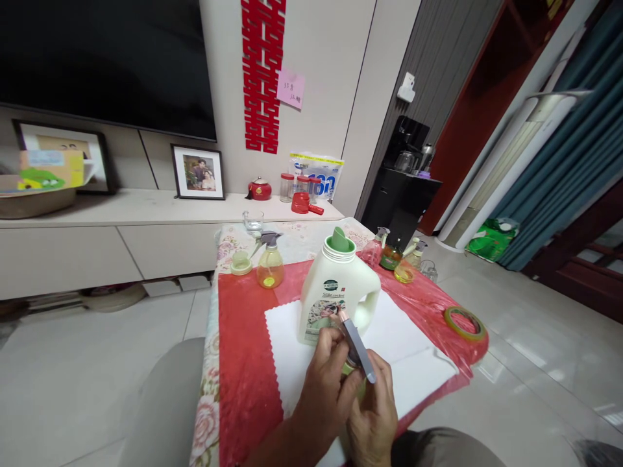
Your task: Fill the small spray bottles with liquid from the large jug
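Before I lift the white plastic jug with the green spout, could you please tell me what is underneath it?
The jug stands on a white scalloped-edge sheet, spread over red plastic sheeting. The patch directly beneath its base is covered.

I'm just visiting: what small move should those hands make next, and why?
Probably a small twist where the gray spray head meets its bottle: the left hand is curled close beside the head, and the right hand cups the bottle below. Whether to tighten or loosen, I can't tell; the joint is mostly hidden.
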`<state>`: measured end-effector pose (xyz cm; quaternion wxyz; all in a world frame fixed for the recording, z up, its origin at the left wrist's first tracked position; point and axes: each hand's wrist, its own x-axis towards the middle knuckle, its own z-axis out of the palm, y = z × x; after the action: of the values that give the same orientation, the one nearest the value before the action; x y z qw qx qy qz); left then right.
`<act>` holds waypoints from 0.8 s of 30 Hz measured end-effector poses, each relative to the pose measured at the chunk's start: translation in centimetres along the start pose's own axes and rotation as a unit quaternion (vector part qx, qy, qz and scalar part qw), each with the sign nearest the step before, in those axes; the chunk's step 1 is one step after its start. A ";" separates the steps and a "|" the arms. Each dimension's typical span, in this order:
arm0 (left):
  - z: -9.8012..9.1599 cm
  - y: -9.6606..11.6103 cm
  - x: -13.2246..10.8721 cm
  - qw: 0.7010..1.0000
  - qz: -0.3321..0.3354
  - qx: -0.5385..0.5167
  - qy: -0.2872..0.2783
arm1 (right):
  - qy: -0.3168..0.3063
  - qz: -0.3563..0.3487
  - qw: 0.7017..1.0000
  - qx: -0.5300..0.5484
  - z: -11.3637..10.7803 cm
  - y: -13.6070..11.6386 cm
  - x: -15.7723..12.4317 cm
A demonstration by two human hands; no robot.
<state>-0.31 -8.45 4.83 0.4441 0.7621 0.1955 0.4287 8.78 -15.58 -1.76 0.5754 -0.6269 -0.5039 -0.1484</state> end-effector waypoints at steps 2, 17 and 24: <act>0.2 -0.2 0.0 1.000 -0.019 -0.012 0.008 | 0.007 -0.006 1.000 -0.007 0.1 -0.2 -0.1; 0.0 0.6 0.8 0.990 -0.111 -0.055 0.061 | 0.013 0.001 1.000 -0.007 0.0 -0.3 -0.1; -0.9 0.6 0.9 0.998 0.009 -0.052 -0.020 | 0.000 0.027 1.000 0.011 -0.3 0.1 0.1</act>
<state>-0.64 -7.70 6.04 0.4827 0.7485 0.1570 0.4268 8.99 -15.73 -1.60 0.5860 -0.6342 -0.4880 -0.1272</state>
